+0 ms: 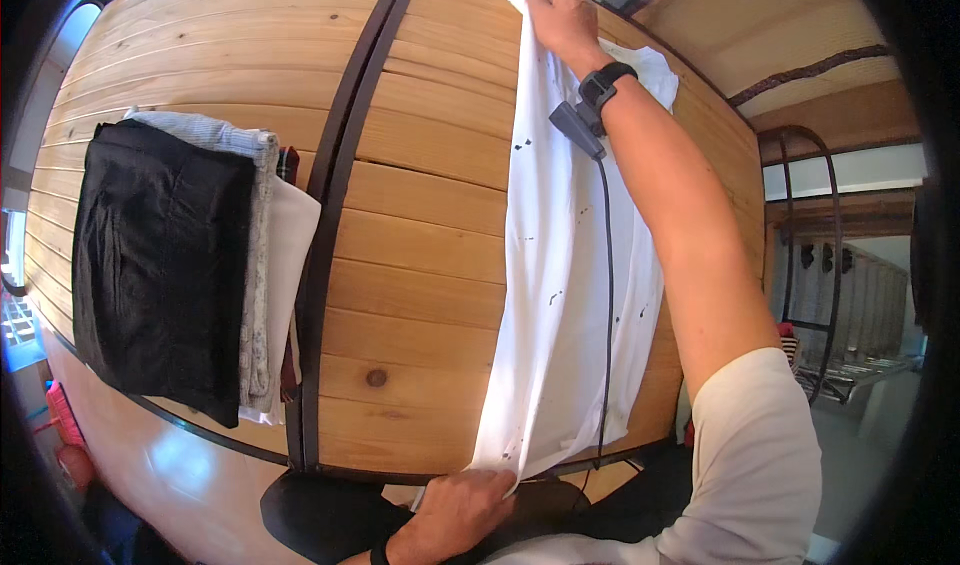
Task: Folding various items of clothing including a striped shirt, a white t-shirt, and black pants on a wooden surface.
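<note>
A white cloth garment with small dark marks (555,265) lies stretched lengthwise over the wooden slatted surface. At its far end my right hand (562,21), with a black strap at the wrist, grips a corner of the fabric. My left hand (465,509) pinches the near end at the surface's front edge. A dark plug-like device (577,130) sits by my right wrist, and its black cable (609,302) runs down over the garment. What my right forearm covers of the garment is hidden.
To the left, a stack of folded clothes with black fabric on top (165,265) rests on the slatted wood (225,40). A dark metal frame bar (330,167) divides the surface. A curved metal rail (832,265) stands at the right. My legs are below the front edge.
</note>
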{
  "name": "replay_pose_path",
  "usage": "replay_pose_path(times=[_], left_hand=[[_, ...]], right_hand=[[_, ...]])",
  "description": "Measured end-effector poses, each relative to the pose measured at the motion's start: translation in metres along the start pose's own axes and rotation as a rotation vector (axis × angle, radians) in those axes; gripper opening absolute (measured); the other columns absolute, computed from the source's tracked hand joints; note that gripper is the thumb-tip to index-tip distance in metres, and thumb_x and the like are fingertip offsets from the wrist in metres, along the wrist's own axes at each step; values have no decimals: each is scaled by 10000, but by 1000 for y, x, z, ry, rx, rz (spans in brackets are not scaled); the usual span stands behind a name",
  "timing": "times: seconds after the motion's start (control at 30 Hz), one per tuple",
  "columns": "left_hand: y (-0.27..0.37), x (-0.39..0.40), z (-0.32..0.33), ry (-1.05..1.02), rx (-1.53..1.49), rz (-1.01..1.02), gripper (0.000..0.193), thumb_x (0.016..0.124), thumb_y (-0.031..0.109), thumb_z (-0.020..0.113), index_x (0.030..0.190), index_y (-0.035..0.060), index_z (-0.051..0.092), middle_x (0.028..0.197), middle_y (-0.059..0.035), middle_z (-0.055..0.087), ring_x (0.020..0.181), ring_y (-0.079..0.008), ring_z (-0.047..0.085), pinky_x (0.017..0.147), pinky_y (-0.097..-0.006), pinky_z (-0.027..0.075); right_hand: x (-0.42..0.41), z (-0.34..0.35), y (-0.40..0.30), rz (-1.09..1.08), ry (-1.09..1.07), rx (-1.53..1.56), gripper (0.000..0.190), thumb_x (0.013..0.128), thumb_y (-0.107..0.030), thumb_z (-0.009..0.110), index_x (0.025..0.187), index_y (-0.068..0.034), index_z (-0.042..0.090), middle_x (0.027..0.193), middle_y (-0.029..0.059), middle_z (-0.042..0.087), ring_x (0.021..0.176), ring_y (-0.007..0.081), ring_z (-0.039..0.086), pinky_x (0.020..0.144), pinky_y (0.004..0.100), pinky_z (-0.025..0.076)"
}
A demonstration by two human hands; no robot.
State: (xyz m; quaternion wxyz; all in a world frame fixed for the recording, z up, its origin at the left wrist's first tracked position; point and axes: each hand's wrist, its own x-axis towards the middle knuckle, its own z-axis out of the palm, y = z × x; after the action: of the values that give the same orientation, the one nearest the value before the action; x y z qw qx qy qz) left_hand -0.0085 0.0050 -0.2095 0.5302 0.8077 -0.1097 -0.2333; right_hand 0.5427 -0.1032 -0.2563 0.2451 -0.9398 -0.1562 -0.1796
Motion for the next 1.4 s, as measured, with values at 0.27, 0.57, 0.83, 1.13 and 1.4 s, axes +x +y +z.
replay_pose_path(times=[0.27, 0.57, 0.83, 1.13, 1.4], left_hand=[[-3, -3, 8, 27, 131, 50, 108, 840, 136, 645, 860, 51, 580, 657, -139, 596, 625, -330, 629, 534, -443, 496], [6, 3, 6, -97, 169, 62, 276, 853, 320, 712, 886, 80, 579, 693, -86, 625, 652, -289, 655, 540, -407, 520], [4, -1, 17, -92, 238, -13, 249, 866, 276, 706, 978, 85, 593, 755, -123, 663, 715, -334, 670, 593, -441, 536], [-13, -15, 30, 116, 162, 29, 277, 806, 223, 743, 1034, 104, 639, 728, -115, 646, 701, -332, 661, 581, -465, 505], [5, -1, 8, 418, 366, 38, 302, 805, 214, 789, 1032, 70, 652, 907, -124, 634, 829, -314, 625, 705, -419, 504]], right_hand=[[-1, 2, 21, 166, 128, 14, 427, 913, -433, 588, 1055, -56, 727, 1009, 215, 710, 988, 401, 664, 883, 463, 506], [5, -46, 48, 64, -83, -107, 507, 869, -461, 612, 1163, -52, 672, 1173, 275, 653, 1156, 390, 607, 981, 460, 466], [-61, -86, 54, 397, -496, -120, 273, 800, -371, 746, 850, -109, 689, 690, 45, 641, 518, 129, 554, 477, 291, 459], [-93, -113, 6, 46, -173, -69, 349, 826, -245, 692, 1093, -21, 694, 952, 197, 719, 958, 323, 694, 833, 417, 544], [-246, -207, -53, -180, -1099, 164, 305, 788, -255, 757, 993, -47, 668, 981, 123, 694, 859, 237, 655, 746, 373, 529]])
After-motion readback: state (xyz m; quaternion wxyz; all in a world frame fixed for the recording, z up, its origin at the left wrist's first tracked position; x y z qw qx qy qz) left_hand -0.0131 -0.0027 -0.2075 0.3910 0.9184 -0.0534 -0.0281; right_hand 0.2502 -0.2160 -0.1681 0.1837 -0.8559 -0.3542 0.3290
